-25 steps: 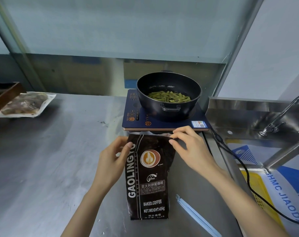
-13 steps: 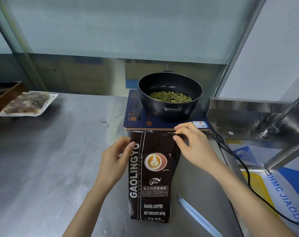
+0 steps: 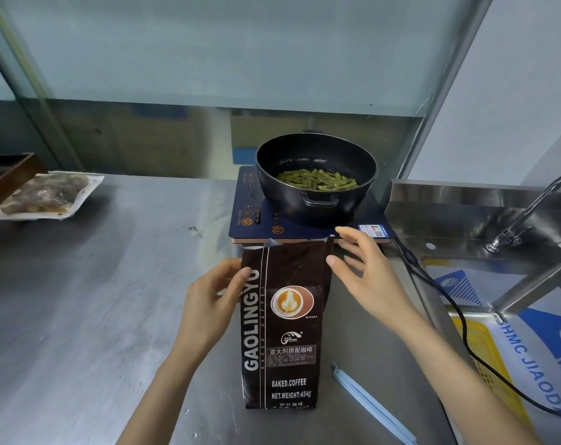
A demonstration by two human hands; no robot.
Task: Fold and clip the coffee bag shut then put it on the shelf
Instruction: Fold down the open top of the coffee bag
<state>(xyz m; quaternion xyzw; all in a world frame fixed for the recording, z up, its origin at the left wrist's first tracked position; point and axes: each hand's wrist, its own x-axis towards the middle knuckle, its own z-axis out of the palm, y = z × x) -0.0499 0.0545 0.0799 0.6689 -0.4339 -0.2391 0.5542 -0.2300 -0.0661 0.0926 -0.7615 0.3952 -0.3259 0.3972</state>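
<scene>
The dark brown coffee bag (image 3: 282, 335) stands upright on the steel counter (image 3: 96, 300), just in front of the cooker. Its top edge is up, with a bit of silver lining showing at the upper left. My left hand (image 3: 213, 300) grips the bag's left edge near the top, thumb on the front. My right hand (image 3: 367, 277) is beside the bag's upper right corner with its fingers spread and nothing in it; the thumb tip is at the bag's edge. A long light blue clip (image 3: 369, 403) lies on the counter to the right of the bag's base.
A black pot of green beans (image 3: 316, 178) sits on a blue induction cooker (image 3: 250, 216) right behind the bag. Its black cable (image 3: 449, 303) runs along the right. A sink (image 3: 465, 220) with a tap (image 3: 526, 216) is at right. A packet of food (image 3: 45, 195) lies far left.
My right hand has let go of the bag's top right corner and spread its fingers. The bag's top now stands straighter and taller. My left hand stays on the left edge.
</scene>
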